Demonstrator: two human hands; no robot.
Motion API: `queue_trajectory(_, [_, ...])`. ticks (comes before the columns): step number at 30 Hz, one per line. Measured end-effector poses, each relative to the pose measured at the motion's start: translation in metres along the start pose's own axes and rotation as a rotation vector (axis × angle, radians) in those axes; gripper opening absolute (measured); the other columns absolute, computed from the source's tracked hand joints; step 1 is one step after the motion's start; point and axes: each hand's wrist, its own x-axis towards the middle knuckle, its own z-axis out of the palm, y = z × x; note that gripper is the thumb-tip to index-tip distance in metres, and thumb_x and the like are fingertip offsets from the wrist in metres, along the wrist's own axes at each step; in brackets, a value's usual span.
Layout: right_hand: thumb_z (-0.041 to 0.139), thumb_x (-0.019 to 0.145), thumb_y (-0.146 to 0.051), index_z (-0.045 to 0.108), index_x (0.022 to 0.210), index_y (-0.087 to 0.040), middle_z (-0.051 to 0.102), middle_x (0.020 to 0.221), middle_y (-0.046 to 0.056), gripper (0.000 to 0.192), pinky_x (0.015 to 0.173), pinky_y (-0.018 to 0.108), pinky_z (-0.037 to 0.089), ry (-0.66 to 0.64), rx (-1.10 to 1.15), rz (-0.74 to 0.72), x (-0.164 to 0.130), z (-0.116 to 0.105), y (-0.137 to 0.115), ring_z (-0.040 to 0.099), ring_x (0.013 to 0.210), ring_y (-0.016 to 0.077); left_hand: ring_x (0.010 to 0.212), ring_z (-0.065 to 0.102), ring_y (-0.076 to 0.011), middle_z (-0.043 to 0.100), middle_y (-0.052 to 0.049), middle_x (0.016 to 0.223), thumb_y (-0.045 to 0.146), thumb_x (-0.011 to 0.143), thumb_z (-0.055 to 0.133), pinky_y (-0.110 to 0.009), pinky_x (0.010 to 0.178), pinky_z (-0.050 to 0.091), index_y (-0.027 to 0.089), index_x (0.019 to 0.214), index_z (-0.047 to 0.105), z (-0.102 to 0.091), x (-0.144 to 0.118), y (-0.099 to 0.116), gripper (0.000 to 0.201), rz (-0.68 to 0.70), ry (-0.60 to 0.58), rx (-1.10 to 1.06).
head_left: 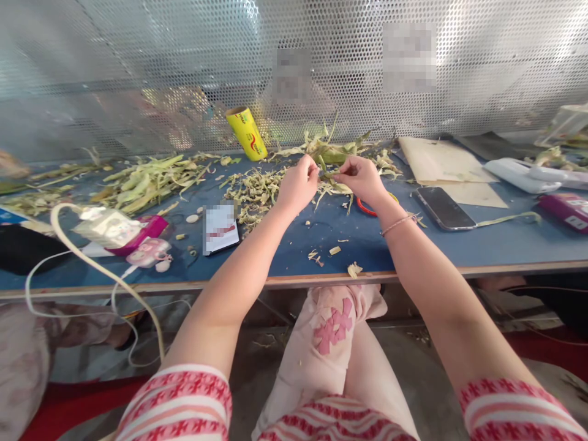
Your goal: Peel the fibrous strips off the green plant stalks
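Observation:
Above the blue table (285, 251), both my hands are close together with the fingertips pinched. My left hand (297, 184) is closed at one end of a thin green plant piece (327, 174), perhaps a pod or leaf strip. My right hand (362, 177) pinches the same piece from the other side. Just behind them is a heap of long green leafy strips (340, 150). Beside and below my left hand spreads a pile of short, curled, pale green bits (255, 190). A red ring-shaped item (365, 208) is partly hidden behind my right wrist.
A yellow tube (248, 135) leans by the perforated metal wall (193, 67). On the left are another pile of green strips (147, 177), a phone with a lit screen (221, 228) and a corded charger (114, 226). A dark phone (444, 208) and brown card (445, 160) lie right.

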Motion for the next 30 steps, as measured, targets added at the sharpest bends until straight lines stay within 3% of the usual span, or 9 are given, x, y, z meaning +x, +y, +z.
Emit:
queue_trajectory(4, [0.077,0.065,-0.027,0.052,0.063,-0.019,0.052,0.059,-0.004,0.026,0.058,0.027,0.033,0.004,-0.013,0.009,-0.001,0.0,-0.003,0.042,0.058,0.0089,0.079,0.06,-0.0153,0.062,-0.003,0.082,0.019,0.086,0.057,-0.031,0.079,0.048,0.02,0.077,0.055,-0.003,0.002,0.002,0.009,0.108,0.078,0.096])
queue_trajectory(10, [0.074,0.065,-0.023,0.052,0.062,-0.019,0.051,0.058,-0.004,0.022,0.057,0.026,0.031,0.0,-0.023,0.007,-0.002,-0.002,-0.008,0.04,0.058,0.0088,0.072,0.056,-0.0122,0.06,-0.002,0.079,0.016,0.085,0.057,-0.027,0.073,0.048,0.019,0.076,0.058,0.003,0.002,-0.001,0.01,0.251,0.084,0.019])
queue_trajectory(21, [0.081,0.061,-0.035,0.049,0.061,-0.019,0.051,0.057,-0.005,0.036,0.056,0.025,0.033,0.016,0.111,0.027,0.0,-0.001,-0.007,0.042,0.057,0.0076,0.087,0.06,-0.014,0.065,-0.005,0.09,0.017,0.086,0.057,-0.026,0.073,0.051,0.018,0.081,0.061,0.017,-0.002,-0.003,0.007,0.146,0.106,-0.109])
queue_trajectory(30, [0.083,0.062,-0.034,0.049,0.064,-0.019,0.053,0.059,-0.005,0.037,0.06,0.025,0.045,0.03,0.357,0.114,-0.001,0.003,-0.007,0.052,0.059,0.0076,0.092,0.064,-0.0144,0.071,-0.005,0.093,0.018,0.09,0.052,-0.031,0.087,0.049,0.021,0.085,0.062,0.013,-0.003,-0.003,0.011,0.307,0.135,0.002])
